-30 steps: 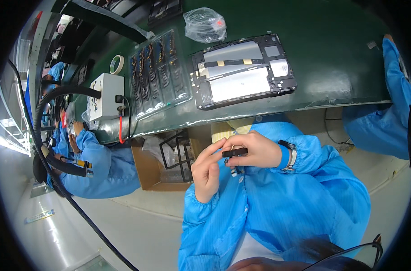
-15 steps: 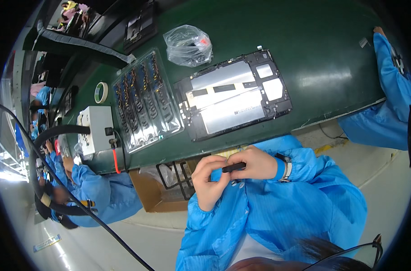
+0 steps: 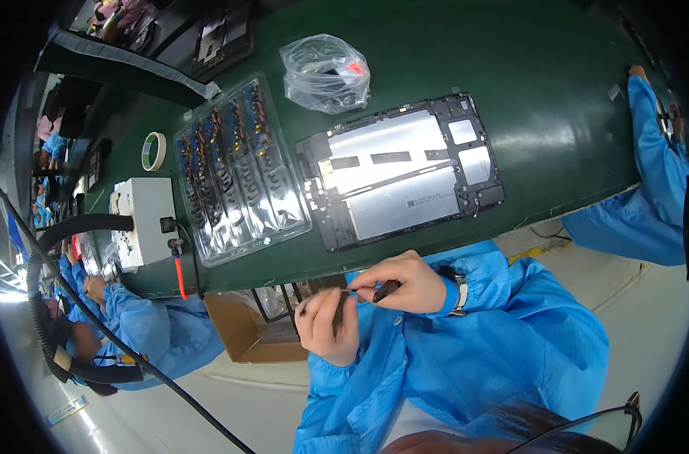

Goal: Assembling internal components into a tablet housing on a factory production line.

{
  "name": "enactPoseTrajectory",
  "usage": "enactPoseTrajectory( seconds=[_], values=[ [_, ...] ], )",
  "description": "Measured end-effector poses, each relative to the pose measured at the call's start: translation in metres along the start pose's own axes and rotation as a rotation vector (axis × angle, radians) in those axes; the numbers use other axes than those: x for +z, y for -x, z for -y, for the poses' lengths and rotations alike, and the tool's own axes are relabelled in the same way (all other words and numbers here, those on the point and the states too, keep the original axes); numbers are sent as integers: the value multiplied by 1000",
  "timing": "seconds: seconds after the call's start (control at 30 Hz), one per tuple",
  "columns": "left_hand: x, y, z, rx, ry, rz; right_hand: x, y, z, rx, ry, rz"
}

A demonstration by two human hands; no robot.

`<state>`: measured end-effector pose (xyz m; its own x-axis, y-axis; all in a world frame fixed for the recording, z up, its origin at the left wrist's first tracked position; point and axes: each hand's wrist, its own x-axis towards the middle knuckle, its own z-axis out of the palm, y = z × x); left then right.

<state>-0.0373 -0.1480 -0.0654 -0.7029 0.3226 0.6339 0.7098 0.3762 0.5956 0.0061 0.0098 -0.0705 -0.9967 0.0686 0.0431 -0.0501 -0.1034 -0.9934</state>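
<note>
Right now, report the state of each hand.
Left hand: curled; whether it holds anything cannot be told.
Right hand: closed, holding a small black part.

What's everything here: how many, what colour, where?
bench: one, green, centre
nearest device: one, black and silver, centre
parts tray: one, clear, left of device
plastic bag: one, clear, behind device
tape roll: one, cream, left of tray
boxy unit: one, white, bench's left
hose: one, black, left
cardboard box: one, brown, below bench
neighbours: at least two, in blue, both sides
small object: one, dark, right hand
left hand, right hand: two, bare, lower centre
</note>
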Motion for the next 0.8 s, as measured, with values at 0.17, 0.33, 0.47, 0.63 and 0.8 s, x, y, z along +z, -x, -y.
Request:
enactPoseTrajectory(
  seconds=[0.17,0.33,0.47,0.63,0.8],
  values=[
    [-9,-16,-8,-57,-76,217,6,2,-4,-163,98,-13],
    [-19,-17,-9,-63,-48,306,8,2,-11,-362,208,24],
    [-21,-16,-10,-35,-98,343,5,3,-12,-402,297,64],
    [-17,-14,-11,29,-175,286,4,2,-10,-388,330,44],
    [-16,-14,-7,110,-233,232,5,2,-9,-355,306,32]
  ],
)
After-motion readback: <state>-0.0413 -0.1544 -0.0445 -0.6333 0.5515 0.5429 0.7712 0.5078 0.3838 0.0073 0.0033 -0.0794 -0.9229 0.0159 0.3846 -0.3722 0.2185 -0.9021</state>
